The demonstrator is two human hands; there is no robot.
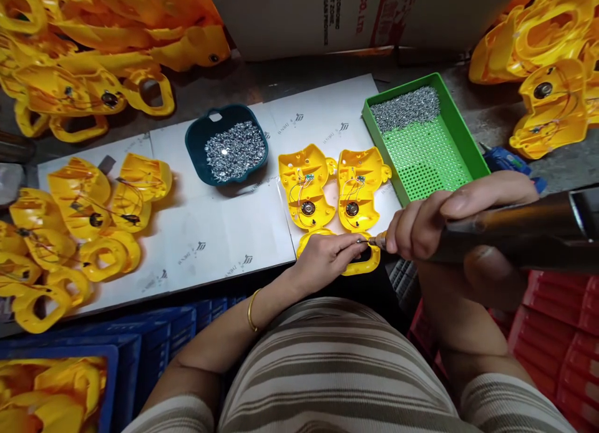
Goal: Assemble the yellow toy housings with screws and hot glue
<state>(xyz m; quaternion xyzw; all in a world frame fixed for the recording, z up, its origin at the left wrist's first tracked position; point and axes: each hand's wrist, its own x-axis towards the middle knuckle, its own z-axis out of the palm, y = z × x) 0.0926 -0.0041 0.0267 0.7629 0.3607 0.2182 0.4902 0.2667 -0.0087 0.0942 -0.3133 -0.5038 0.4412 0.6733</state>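
My right hand (423,224) is wrapped round a dark, cylindrical power screwdriver (510,233), its bit pointing left. The fingertips of my left hand (325,258) are pinched on a tiny metal screw (359,240) at the tip of the bit. Two yellow duck-shaped plastic shells (306,186) lie side by side just beyond my hands, open side up. Each holds a round speaker, thin wires and a small circuit board. Their ring-shaped lower ends (362,267) reach towards me, and my left hand partly covers them.
A dark teal scoop-like tray (196,143) holds shiny metal parts. The green perforated basket (468,149) has a heap of small screws. More yellow shells (79,196) lie at left, with piles at both back corners. Blue crates (159,339) and red crates (561,339) stand below.
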